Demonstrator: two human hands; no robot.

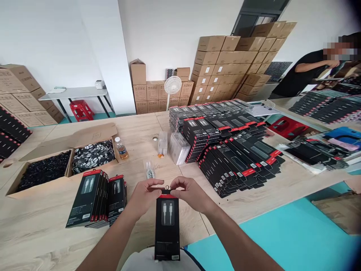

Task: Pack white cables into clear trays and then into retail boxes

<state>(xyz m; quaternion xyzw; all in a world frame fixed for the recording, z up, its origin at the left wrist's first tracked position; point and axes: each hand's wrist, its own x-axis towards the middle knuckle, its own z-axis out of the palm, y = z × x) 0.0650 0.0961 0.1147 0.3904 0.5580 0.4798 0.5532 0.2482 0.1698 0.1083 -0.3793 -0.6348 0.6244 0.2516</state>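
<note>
A black cable box (167, 235) with a red top band stands in front of me at the table's edge, its window showing two white cable plugs. My left hand (145, 195) pinches its upper left corner, and my right hand (189, 194) pinches the upper right corner. Between the two hands a small dark hanging loop (167, 187) sticks up from the top of the box. Just beyond the hands lies a coiled white cable in a clear sleeve (150, 171). Filled cable boxes (87, 195) lean in rows to my left.
Flat black packages (239, 158) are piled on the right, beside clear plastic trays (179, 148). Open cartons of small black parts (45, 171) and black-and-white pieces (93, 156) stand at left, near a bottle (121, 148). A co-worker (307, 71) stands at another table.
</note>
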